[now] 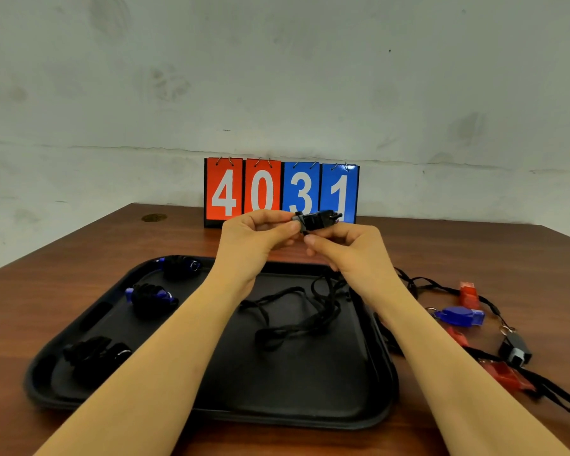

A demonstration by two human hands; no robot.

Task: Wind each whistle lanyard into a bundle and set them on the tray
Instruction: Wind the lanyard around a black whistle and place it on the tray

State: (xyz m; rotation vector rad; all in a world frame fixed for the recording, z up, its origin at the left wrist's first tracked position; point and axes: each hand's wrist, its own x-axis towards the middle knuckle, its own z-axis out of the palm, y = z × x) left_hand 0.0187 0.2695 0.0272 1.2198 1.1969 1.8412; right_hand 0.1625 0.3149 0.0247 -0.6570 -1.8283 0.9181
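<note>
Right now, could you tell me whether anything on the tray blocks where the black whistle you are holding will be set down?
Only its own loose lanyard, lying across the middle of the tray. The black whistle is above, and three wound bundles sit along the left side.

Both hands raised mid-frame: left hand and right hand pinch black whistle. Its cord hangs down, loose on black tray. Three wound bundles at tray's left side. Unwound whistles on surface, right of tray. Scoreboard behind reads 4031.
</note>
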